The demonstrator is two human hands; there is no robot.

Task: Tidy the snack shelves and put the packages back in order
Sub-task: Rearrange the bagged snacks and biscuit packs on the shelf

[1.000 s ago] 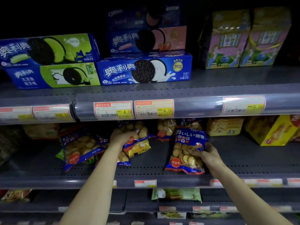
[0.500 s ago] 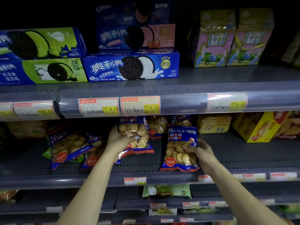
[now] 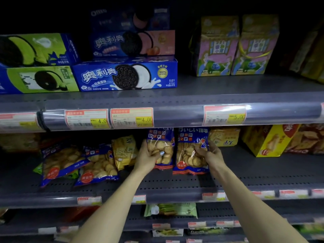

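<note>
The left hand's fingers (image 3: 162,153) curl round a blue biscuit bag (image 3: 160,146); the left hand (image 3: 149,156) holds it upright on the middle shelf (image 3: 245,174). The right hand (image 3: 211,154) pinches a second biscuit bag (image 3: 190,151) just beside it, edges touching. Both forearms reach up and forward. More bags (image 3: 78,163) lie flat to the left.
</note>
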